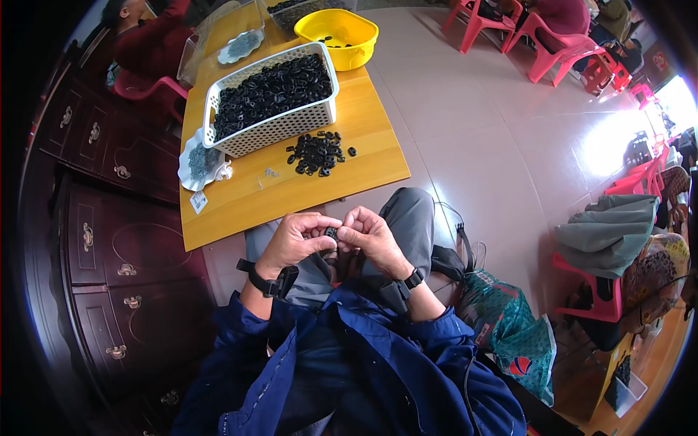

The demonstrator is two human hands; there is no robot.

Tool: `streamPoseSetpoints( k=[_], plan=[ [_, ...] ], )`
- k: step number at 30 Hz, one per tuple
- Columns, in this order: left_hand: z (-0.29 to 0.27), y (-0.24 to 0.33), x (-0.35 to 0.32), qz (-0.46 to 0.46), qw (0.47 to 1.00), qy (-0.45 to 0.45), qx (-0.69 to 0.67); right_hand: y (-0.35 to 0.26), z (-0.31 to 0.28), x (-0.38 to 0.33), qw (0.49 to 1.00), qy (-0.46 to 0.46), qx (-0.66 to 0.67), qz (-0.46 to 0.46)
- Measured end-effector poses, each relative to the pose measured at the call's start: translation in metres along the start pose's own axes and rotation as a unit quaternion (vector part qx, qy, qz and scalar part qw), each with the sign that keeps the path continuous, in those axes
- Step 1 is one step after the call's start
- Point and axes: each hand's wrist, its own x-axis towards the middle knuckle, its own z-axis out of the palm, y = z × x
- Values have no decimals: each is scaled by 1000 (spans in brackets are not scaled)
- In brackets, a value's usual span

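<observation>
Above my lap, my left hand point(297, 238) is closed, pinching a small black oval plastic piece point(331, 232) between thumb and fingers. My right hand point(372, 240) meets it from the other side. Its thumb and forefinger press together at the piece's right edge, and whatever tiny thing they hold is hidden. On the wooden table point(371, 163) ahead lies a loose pile of similar black pieces point(317, 152). A few tiny clear bits point(271, 173) lie to the left of that pile.
A white perforated basket point(283, 120) full of black pieces stands behind the pile. Beyond it is a yellow basin point(337, 33). White plates point(195, 176) hold small clear bits. Dark drawers point(120, 240) line the left; a teal bag point(509, 327) rests at my right.
</observation>
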Motion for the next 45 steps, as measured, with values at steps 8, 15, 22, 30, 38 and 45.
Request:
streamPoseSetpoints(
  k=[8, 15, 22, 30, 38, 45],
  plan=[
    [0, -2, -2, 0, 1000, 20, -6, 6, -1, 3, 999, -13, -27, -19],
    [-2, -3, -2, -5, 1000, 11, 8, 6, 1, 2, 999, -12, -39, -22],
    [-1, -2, -1, -1, 1000, 4, -3, 7, 3, 3, 1000, -11, 2, -11],
    [1, -2, -1, -1, 1000, 9, -14, 6, 4, 2, 1000, -7, 20, -14],
    [0, 11, 0, 6, 1000, -16, 8, 3, 0, 1, 999, -24, -17, -12],
    [-1, 11, 1, 0, 999, -34, 2, 3, -1, 1, 999, -26, -39, -8]
  ],
)
